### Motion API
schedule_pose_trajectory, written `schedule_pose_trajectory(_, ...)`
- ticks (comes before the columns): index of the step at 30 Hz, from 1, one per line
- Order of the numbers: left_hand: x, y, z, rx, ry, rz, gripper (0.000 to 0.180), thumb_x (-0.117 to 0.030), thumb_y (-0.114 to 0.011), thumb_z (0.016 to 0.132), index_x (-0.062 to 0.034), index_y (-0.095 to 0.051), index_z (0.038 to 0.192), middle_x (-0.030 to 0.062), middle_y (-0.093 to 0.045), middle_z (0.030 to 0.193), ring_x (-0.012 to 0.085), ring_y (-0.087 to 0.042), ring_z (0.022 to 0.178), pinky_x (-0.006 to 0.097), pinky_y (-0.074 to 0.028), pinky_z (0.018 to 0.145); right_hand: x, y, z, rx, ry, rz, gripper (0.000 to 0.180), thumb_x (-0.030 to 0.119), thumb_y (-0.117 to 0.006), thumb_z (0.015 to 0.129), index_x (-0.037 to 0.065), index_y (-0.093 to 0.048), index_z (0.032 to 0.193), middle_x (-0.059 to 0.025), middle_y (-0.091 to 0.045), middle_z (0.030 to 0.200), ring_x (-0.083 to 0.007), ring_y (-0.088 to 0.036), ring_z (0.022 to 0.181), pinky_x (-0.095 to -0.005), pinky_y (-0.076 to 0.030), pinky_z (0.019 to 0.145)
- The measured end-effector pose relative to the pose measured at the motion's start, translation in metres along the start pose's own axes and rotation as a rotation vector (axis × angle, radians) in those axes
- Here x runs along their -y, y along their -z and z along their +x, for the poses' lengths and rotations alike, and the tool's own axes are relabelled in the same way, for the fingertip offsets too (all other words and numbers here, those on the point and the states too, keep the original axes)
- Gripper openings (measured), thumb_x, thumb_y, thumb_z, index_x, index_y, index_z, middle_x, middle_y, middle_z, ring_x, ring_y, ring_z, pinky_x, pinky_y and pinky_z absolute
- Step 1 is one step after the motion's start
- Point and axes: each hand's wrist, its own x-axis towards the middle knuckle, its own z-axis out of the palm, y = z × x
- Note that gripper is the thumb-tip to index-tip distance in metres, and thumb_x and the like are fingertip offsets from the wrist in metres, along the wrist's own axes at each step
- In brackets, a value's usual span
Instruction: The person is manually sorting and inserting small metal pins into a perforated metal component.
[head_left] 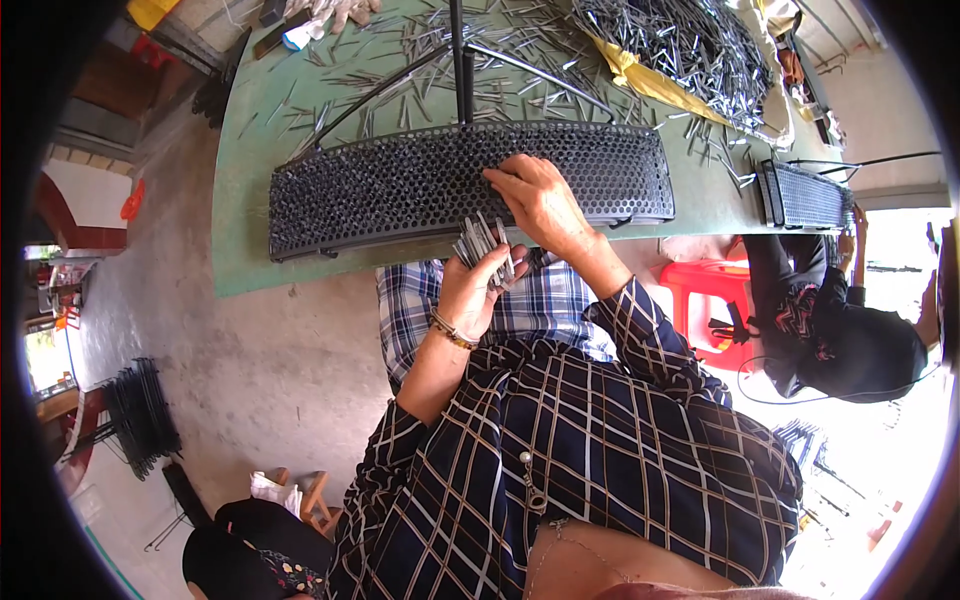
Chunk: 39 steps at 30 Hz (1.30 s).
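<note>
A long black perforated rack [380,195], its face full of round holes, leans at the near edge of the green table. Thin dark pieces seem to fill many holes on its left side. Below its lower edge my left hand [468,296] is closed around a bundle of thin grey metal strips [480,242], their ends fanning upward. My right hand [545,208] rests against the middle of the rack with its fingers pinched together. Whatever those fingertips hold, if anything, is too small to make out.
Loose strips lie scattered over the green table [250,190]. A large heap of strips [690,60] sits on yellow-edged sacking at the back right. Black rods [460,70] prop the rack from behind. To the right, another person [850,330] works near a second rack [808,195] and a red stool [690,290].
</note>
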Motion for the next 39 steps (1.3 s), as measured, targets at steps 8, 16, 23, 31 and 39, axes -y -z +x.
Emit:
schedule_pose_trajectory(8,-0.003,-0.005,-0.003,0.009,-0.036,-0.02,0.02,-0.006,-0.06,0.087,-0.0029,-0.056,0.107,0.0077,-0.062,0.101,0.0202,-0.065,0.092,0.035,-0.057,0.078,0.018,0.024,0.0,0.108,-0.307,0.397,0.02,0.013,-0.068,0.081,0.001,-0.067,0.097,-0.0096,-0.063,0.088,-0.0191,-0.063,0.073,-0.029,-0.05,0.063)
schedule_pose_trajectory(16,-0.001,-0.011,-0.001,0.025,-0.054,0.009,0.021,-0.006,-0.061,0.087,-0.0037,-0.055,0.107,0.0066,-0.062,0.098,0.0198,-0.064,0.093,0.034,-0.057,0.078,0.012,0.029,-0.019,0.256,-0.687,0.837,0.022,0.014,-0.07,0.082,-0.004,-0.067,0.094,-0.0086,-0.068,0.082,-0.0096,-0.062,0.07,-0.0239,-0.051,0.062)
schedule_pose_trajectory(23,0.003,-0.009,0.0,-0.033,-0.026,0.041,0.02,-0.005,-0.06,0.087,-0.0035,-0.054,0.106,0.0069,-0.061,0.098,0.02,-0.064,0.09,0.035,-0.057,0.076,0.015,0.032,-0.001,-0.192,-0.508,0.487,0.019,0.013,-0.071,0.08,0.001,-0.068,0.095,-0.0071,-0.067,0.081,-0.0113,-0.063,0.069,-0.024,-0.05,0.062)
schedule_pose_trajectory(31,0.002,-0.008,0.001,0.003,0.005,0.09,0.022,-0.003,-0.059,0.087,-0.0004,-0.052,0.108,0.0089,-0.06,0.097,0.0195,-0.063,0.088,0.032,-0.056,0.075,0.001,0.012,0.007,-0.301,-0.336,0.33,0.017,0.015,-0.07,0.08,0.004,-0.067,0.093,-0.0092,-0.065,0.081,-0.0193,-0.063,0.065,-0.0284,-0.049,0.059)
schedule_pose_trajectory(39,0.002,-0.007,0.002,0.027,-0.004,0.051,0.024,-0.001,-0.06,0.085,-0.0004,-0.053,0.108,0.0077,-0.06,0.097,0.0201,-0.064,0.089,0.032,-0.056,0.077,-0.006,0.0,-0.002,-0.221,-0.192,0.181,0.017,0.01,-0.07,0.076,0.003,-0.068,0.092,-0.0091,-0.065,0.085,-0.0236,-0.064,0.074,-0.0315,-0.051,0.065)
